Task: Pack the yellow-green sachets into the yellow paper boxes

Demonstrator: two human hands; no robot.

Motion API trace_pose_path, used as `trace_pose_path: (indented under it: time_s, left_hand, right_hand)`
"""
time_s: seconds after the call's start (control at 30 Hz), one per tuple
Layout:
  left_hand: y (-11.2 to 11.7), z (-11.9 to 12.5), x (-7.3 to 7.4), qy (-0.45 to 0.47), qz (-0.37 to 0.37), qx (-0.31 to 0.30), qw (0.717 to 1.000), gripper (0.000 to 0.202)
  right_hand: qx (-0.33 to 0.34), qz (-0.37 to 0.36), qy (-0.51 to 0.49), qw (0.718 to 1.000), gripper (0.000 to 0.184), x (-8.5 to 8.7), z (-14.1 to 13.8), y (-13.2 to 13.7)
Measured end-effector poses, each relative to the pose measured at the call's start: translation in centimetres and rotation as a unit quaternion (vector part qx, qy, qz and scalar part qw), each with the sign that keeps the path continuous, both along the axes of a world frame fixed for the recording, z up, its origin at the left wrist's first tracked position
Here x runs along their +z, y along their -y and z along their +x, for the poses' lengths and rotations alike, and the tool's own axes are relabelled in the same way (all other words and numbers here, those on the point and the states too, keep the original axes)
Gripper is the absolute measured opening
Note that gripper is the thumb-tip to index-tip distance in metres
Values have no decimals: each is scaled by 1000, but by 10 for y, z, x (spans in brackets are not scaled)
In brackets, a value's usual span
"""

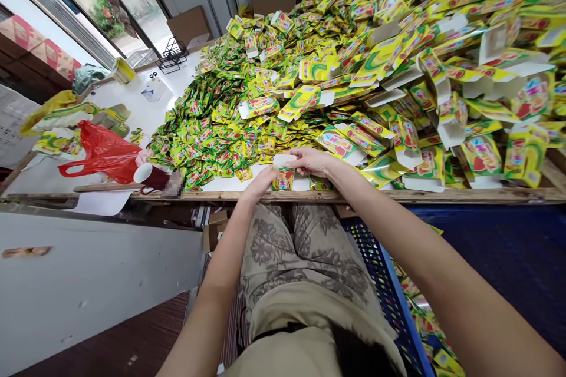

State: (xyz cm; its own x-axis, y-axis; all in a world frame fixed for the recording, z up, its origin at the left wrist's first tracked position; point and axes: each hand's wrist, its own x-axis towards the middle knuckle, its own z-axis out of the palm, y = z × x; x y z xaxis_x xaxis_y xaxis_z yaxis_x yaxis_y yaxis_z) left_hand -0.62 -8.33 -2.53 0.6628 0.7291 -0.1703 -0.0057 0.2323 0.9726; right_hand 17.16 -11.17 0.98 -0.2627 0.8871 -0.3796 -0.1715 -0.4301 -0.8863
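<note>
At the table's front edge, both my hands are on one small green-and-yellow box (283, 179) printed with red fruit. Its white inner flap stands up at the top. My left hand (262, 182) is closed on the box's left side. From the right, my right hand (310, 162) pinches near the white flap with thumb and fingertips. Just beyond my hands lies a heap of small green sachets (212, 147). To the right of them, many yellow-green boxes (345, 144) are piled up, several with white flaps open. Part of the held box is covered by my fingers.
A dark red mug (152, 178) and a red plastic bag (104, 156) stand on the left of the table. A black wire rack (173, 56) sits farther back. Below the table's wooden edge (464, 195), a blue crate (375, 259) with packets is at my right.
</note>
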Motion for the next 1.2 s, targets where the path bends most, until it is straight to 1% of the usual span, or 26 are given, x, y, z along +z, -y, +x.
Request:
trace_pose_path:
  time_s: [0.07,0.1,0.2,0.27,0.37,0.43,0.53,0.6,0.73,0.8,0.87,0.9,0.97,1.03,1.07,1.13,1.2]
  left_hand:
    - [-8,0,1,26,-100,-19,994,51]
    - [-12,0,1,31,-137,-24,990,50]
    - [-22,1,3,30,-203,-49,977,44]
    - [-29,1,7,28,-244,-74,967,41]
    - [-37,1,11,21,-296,-100,950,39]
    - [-40,-1,13,12,-311,-98,945,38]
    - [-39,-2,13,10,-295,-64,953,37]
    - [-35,-2,13,21,-283,-45,958,38]
    - [-31,1,12,34,-279,-36,959,34]
    - [-30,2,11,32,-258,-25,965,30]
    - [-30,0,9,34,-200,17,979,25]
    - [-28,-2,7,37,-149,48,987,24]
    - [-24,-6,5,37,-17,104,994,23]
    - [-19,-11,4,28,101,126,987,23]
    - [-16,-13,4,23,137,122,983,24]
    - [-10,-16,6,18,165,110,980,25]
    - [-6,-17,8,15,174,100,980,23]
  right_hand:
    - [-8,-9,8,1000,29,1,-2,-3]
    - [-15,-14,7,1000,28,2,-4,-4]
    - [-41,-33,1,999,25,0,-9,-7]
    - [-53,-30,-3,998,27,-3,-12,-7]
    - [-68,23,5,997,32,-7,-13,-4]
    - [-82,70,28,994,34,-9,-13,-2]
    - [-98,111,68,987,33,-11,-13,0]
    - [-94,129,79,984,31,-12,-12,-1]
    - [-72,181,111,975,29,-14,-11,-4]
    - [-71,214,167,960,29,-14,-10,-4]
    - [-82,252,249,932,26,-13,-9,-1]
    - [-88,279,288,912,23,-12,-9,1]
    - [-86,348,347,867,18,-11,-7,7]
    - [-61,413,373,829,17,-12,-7,13]
    - [-49,435,376,817,16,-13,-7,17]
    - [-39,453,374,809,18,-15,-8,24]
    - [-59,449,363,814,18,-17,-11,30]
